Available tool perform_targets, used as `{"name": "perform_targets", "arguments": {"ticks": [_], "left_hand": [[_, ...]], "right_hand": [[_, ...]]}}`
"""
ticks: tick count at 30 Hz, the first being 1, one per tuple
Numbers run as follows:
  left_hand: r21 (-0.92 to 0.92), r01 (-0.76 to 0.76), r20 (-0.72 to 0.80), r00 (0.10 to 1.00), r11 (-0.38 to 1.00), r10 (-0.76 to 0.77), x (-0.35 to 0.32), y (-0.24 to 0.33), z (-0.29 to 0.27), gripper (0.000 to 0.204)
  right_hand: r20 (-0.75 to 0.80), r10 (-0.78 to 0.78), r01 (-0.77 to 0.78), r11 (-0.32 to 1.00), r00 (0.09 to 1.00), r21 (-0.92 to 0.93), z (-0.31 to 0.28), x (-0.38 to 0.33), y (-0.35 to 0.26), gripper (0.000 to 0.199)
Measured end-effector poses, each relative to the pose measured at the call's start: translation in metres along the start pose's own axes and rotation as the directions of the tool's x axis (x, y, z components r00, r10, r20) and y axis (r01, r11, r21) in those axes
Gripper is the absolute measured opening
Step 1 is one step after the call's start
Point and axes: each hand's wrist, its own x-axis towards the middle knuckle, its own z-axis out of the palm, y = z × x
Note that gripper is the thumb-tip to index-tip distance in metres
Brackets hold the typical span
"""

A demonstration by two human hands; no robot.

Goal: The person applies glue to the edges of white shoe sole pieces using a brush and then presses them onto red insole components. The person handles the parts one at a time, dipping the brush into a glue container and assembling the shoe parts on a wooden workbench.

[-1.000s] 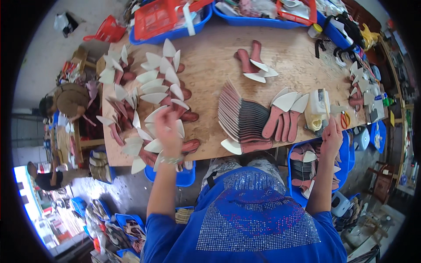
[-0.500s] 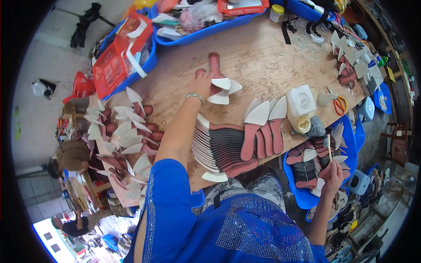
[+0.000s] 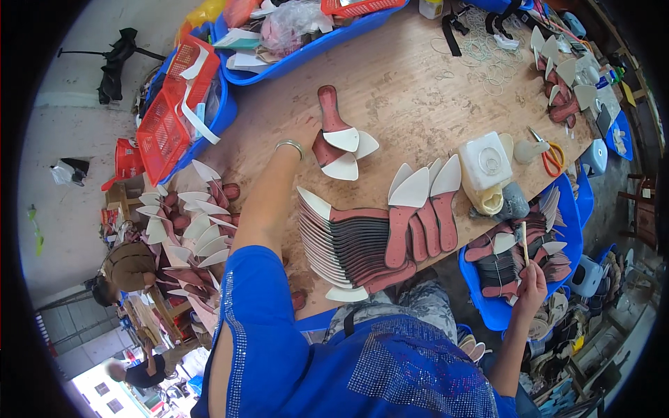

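Note:
My left hand (image 3: 306, 141) is over the table, closed at the hidden heel end of a dark red insole (image 3: 325, 150) with a white toe piece; its fingers are mostly out of sight. A second red insole (image 3: 329, 110) overlaps it, white toe toward me. At the right, my right hand (image 3: 533, 280) grips a thin, pale-handled small brush (image 3: 525, 245) upright, above a blue basin (image 3: 483, 306) of bundled insoles. Between my arms a fanned row of insoles (image 3: 352, 233) lies near the table edge, with several more insoles (image 3: 440, 221) overlapping at its right end.
Many white-tipped insoles (image 3: 202, 233) are heaped at the left. A white square container (image 3: 484, 160) and orange-handled scissors (image 3: 554, 159) stand at the right. Blue bins (image 3: 279, 70) with red baskets (image 3: 164, 132) line the far side. Other people (image 3: 129, 268) are at the left.
My view has shifted slightly. My left hand has drawn a little left and toward me, and the lower insole now shows more beside the upper one. My right hand still holds the brush.

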Motion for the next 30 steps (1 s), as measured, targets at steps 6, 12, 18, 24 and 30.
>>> {"name": "perform_targets", "arguments": {"ticks": [6, 12, 18, 24, 30], "left_hand": [[0.079, -0.015, -0.115, 0.993, 0.997, 0.024, 0.018, 0.000, -0.030, 0.041], [0.494, -0.233, -0.124, 0.935, 0.838, 0.333, 0.052, 0.013, -0.012, 0.047], [0.429, -0.349, 0.051, 0.930, 0.833, 0.363, 0.065, 0.008, -0.033, 0.037], [-0.385, 0.000, 0.000, 1.000, 0.923, 0.000, 0.036, -0.018, -0.064, 0.031], [-0.958, 0.070, 0.009, 0.976, 0.277, -0.218, -0.016, 0.004, -0.065, 0.049]], "right_hand": [[-0.011, -0.021, 0.021, 1.000, 1.000, 0.009, 0.015, 0.004, -0.004, 0.021], [-0.011, -0.032, 0.031, 0.999, 0.999, -0.029, 0.010, 0.000, 0.000, 0.022], [-0.056, 0.013, -0.013, 1.000, 0.998, 0.011, -0.004, -0.007, 0.011, 0.021], [-0.040, 0.006, -0.005, 1.000, 0.999, 0.013, 0.002, -0.007, 0.002, 0.021], [-0.027, 0.001, 0.000, 1.000, 1.000, 0.005, -0.005, 0.004, -0.008, 0.022]]}}
